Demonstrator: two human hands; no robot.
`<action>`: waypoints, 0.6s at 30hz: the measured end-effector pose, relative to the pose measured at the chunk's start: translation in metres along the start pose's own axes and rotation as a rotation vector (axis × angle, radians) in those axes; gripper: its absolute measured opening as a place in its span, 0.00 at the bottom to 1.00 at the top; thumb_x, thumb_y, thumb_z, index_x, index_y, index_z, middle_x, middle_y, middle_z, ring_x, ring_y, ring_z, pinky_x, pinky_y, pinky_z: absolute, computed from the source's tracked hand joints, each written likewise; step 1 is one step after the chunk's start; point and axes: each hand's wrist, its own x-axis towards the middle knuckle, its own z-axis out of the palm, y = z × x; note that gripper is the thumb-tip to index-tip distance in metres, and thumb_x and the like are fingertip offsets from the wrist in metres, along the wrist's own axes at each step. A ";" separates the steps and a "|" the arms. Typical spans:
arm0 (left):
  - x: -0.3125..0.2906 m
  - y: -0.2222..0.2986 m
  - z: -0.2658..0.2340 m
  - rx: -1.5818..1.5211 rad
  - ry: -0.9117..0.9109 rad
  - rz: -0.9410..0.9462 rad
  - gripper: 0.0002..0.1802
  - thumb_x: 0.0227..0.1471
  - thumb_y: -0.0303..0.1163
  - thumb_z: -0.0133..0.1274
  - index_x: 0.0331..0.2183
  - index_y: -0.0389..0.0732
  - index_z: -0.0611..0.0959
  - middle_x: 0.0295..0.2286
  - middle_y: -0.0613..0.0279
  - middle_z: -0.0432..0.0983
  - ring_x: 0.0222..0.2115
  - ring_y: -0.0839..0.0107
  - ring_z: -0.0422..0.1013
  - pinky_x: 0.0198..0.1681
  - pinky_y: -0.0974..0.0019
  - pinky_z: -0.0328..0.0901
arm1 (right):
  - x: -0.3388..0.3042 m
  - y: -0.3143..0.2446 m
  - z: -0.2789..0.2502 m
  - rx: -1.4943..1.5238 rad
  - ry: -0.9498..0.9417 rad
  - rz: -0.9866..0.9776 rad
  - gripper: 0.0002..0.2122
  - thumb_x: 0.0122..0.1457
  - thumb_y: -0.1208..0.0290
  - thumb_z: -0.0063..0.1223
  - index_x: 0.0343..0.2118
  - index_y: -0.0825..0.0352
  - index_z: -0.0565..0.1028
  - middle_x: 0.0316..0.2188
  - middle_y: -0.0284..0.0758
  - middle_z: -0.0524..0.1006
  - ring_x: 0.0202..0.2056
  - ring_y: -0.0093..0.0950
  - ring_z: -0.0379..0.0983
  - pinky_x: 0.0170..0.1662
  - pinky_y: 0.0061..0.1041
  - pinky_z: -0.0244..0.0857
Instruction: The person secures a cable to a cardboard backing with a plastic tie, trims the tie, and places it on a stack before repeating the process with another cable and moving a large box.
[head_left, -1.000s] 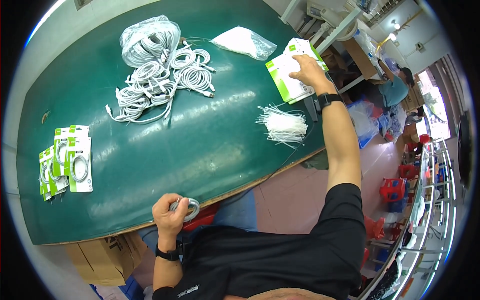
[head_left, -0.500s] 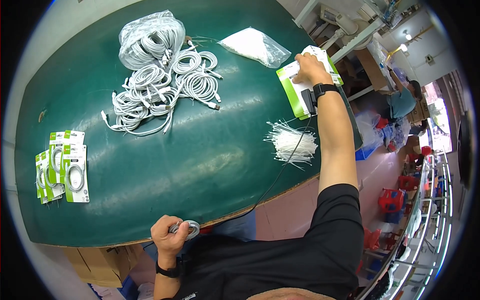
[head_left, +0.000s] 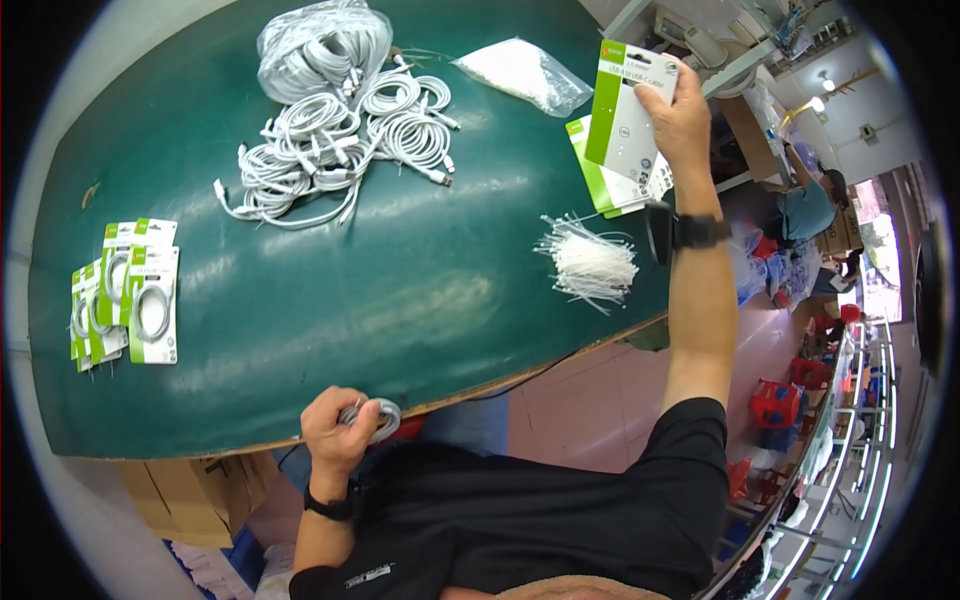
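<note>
Here's the right hand (head_left: 685,128) raising a green-and-white card (head_left: 622,110), thumb and fingers clamped on its right edge, the stack of cards (head_left: 610,195) on the desk (head_left: 400,320) just below those fingers! Back at the near edge, well apart, the left hand (head_left: 335,428) has its fingers curled tight round a grey coil (head_left: 388,418), and that coil isn't on any card yet. How far along? Off to the left of the left fingers sits a cluster of carded coils (head_left: 150,312), looking finished, I'd judge. But plenty seems left: farther out beyond those same fingers, a heap of loose coils (head_left: 408,140) and a plastic bag of cables (head_left: 325,45) behind it. White cable ties (head_left: 590,262) lie nearer the body than the right fingers. And the print! The raised card shows a small logo on its green band, dark lines near the top naming a kind of cable, icons lower down; over on the carded coils, the lettering is too small for me to make out
</note>
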 end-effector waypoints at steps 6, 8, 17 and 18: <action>-0.002 -0.007 -0.005 -0.127 0.048 -0.054 0.07 0.50 0.26 0.68 0.29 0.36 0.84 0.24 0.62 0.80 0.24 0.75 0.74 0.30 0.70 0.68 | -0.134 -0.117 0.047 0.845 -0.398 0.213 0.13 0.69 0.73 0.56 0.54 0.71 0.72 0.46 0.38 0.82 0.45 0.22 0.79 0.49 0.22 0.74; -0.001 -0.001 -0.005 -0.311 0.033 -0.164 0.07 0.53 0.27 0.67 0.30 0.36 0.84 0.25 0.66 0.80 0.26 0.81 0.72 0.30 0.72 0.68 | -0.190 -0.137 0.077 0.979 -0.462 0.277 0.13 0.70 0.73 0.55 0.54 0.71 0.72 0.46 0.37 0.82 0.44 0.22 0.79 0.50 0.22 0.74; 0.046 0.018 -0.014 -0.155 0.013 0.069 0.08 0.53 0.30 0.68 0.31 0.37 0.85 0.24 0.65 0.80 0.24 0.80 0.72 0.28 0.72 0.67 | -0.300 -0.232 0.128 1.569 -0.723 0.669 0.15 0.71 0.71 0.53 0.57 0.72 0.71 0.49 0.37 0.80 0.47 0.23 0.78 0.51 0.24 0.73; 0.050 0.016 -0.015 -0.098 -0.007 0.051 0.08 0.53 0.29 0.67 0.31 0.37 0.85 0.26 0.63 0.80 0.26 0.78 0.73 0.31 0.71 0.68 | -0.302 -0.237 0.127 1.627 -0.750 0.704 0.15 0.71 0.71 0.53 0.57 0.72 0.72 0.49 0.37 0.80 0.47 0.23 0.78 0.51 0.25 0.73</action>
